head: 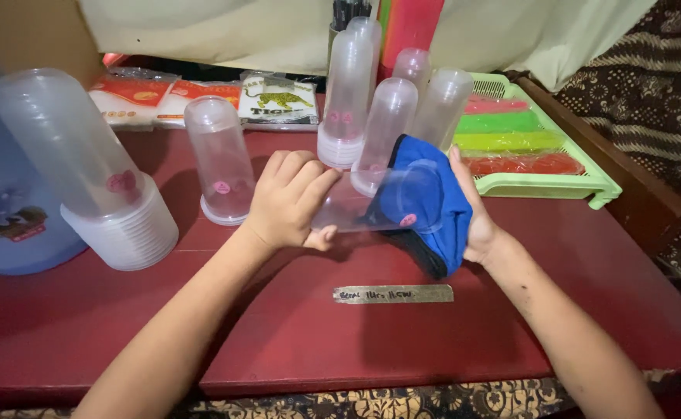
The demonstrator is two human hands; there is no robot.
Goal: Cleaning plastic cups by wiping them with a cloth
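Clear plastic cup (356,208) and blue cloth (426,202), held over the red worktop (402,341).

The cup is transparent and tall, lying on its side in the air with its base toward the left hand (287,203), which grips that end, and its mouth toward the right. A small pink round sticker shows on its wall near the mouth. The cloth is bright blue with a dark edge, bunched into and around the cup's mouth, backed by the right hand (474,209).
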